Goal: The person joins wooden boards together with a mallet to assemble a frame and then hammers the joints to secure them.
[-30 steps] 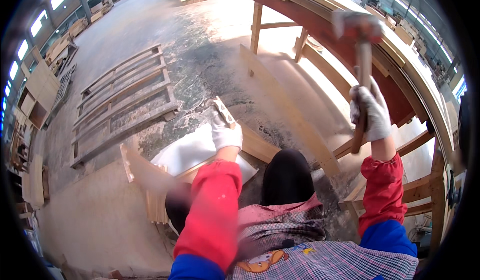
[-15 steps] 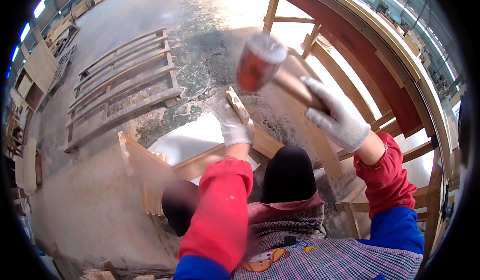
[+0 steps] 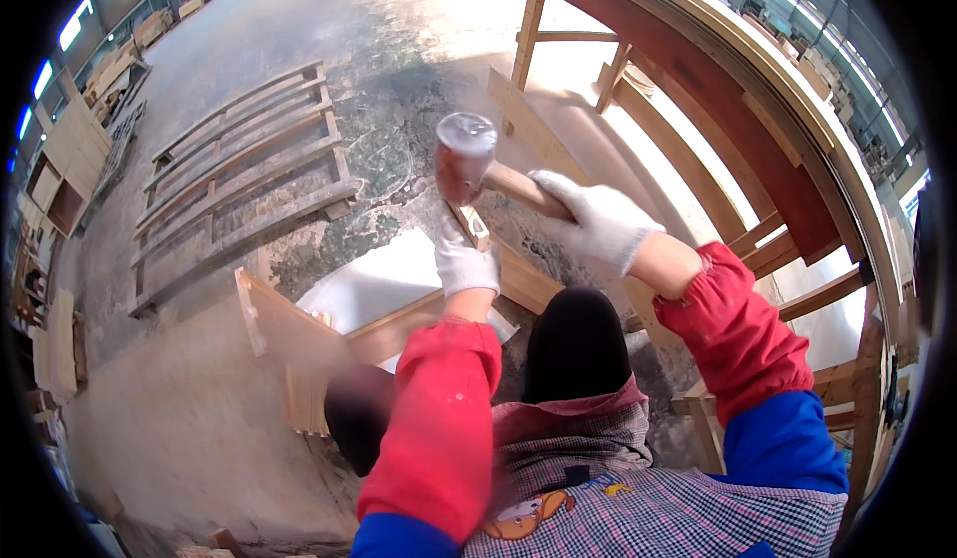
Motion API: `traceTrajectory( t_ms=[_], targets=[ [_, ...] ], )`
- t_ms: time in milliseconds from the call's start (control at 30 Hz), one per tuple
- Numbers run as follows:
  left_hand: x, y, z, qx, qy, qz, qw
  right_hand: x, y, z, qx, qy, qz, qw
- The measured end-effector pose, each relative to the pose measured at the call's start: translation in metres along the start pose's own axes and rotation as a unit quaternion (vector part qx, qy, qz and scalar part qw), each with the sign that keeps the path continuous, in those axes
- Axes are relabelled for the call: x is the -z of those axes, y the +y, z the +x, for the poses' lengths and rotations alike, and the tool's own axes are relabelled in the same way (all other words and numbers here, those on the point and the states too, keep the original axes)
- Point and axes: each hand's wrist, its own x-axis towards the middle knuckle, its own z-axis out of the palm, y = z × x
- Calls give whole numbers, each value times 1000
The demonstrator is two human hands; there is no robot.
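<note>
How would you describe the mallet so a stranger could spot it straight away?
Start at the big curved wooden frame on the right, then come left to the gloved right hand. It grips the mallet by a wooden handle. Its reddish-brown cylindrical head with a pale worn face is unlike the plain timber around it.

slatted wooden frame (image 3: 239, 189) on floor | curved wooden bench (image 3: 758, 130) right

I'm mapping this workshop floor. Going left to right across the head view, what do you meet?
Slatted wooden frame → left hand → mallet head → right hand → curved wooden frame.
</note>
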Motion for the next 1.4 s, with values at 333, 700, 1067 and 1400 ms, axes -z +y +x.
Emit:
traceTrajectory(
  t_ms=[333,700,1067,1400],
  targets=[
    [0,-2,-2,23,-16,-39,999,-6,-2,-10,-14,12,41,999],
    [-18,-31,9,-53,34,-71,996,11,-6,-55,-48,-24,72,996],
    [-36,-52,18,-126,3,-55,990,1,20,-94,-40,0,186,982],
    [76,-23,-20,-123,-116,-12,986,149,58,-103,-16,429,550,716]
  ],
)
